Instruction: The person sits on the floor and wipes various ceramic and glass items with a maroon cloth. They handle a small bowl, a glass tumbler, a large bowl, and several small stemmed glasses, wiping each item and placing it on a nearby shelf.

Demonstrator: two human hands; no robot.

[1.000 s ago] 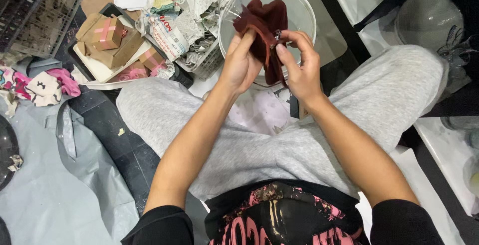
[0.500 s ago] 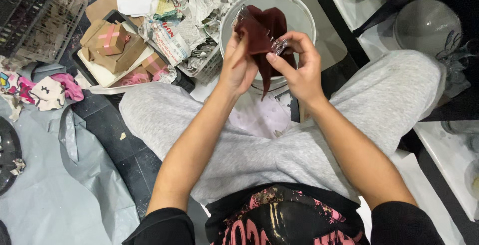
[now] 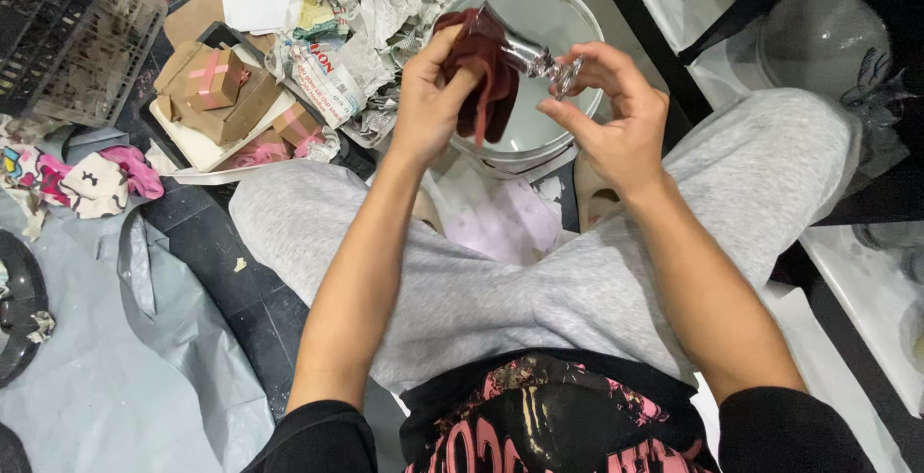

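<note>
both hands [image 3: 520,107] raised, pinching cloth [image 3: 481,74] and glass piece [image 3: 544,61].

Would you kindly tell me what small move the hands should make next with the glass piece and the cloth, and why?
Probably turn the small clear glass piece slightly with the right hand, because the left hand holds the dark red cloth bunched over only its far end, leaving the near end bare.

Crumpled newspaper [image 3: 371,21], brown boxes [image 3: 217,93], black crate [image 3: 67,35], glass dome [image 3: 818,40].
</note>
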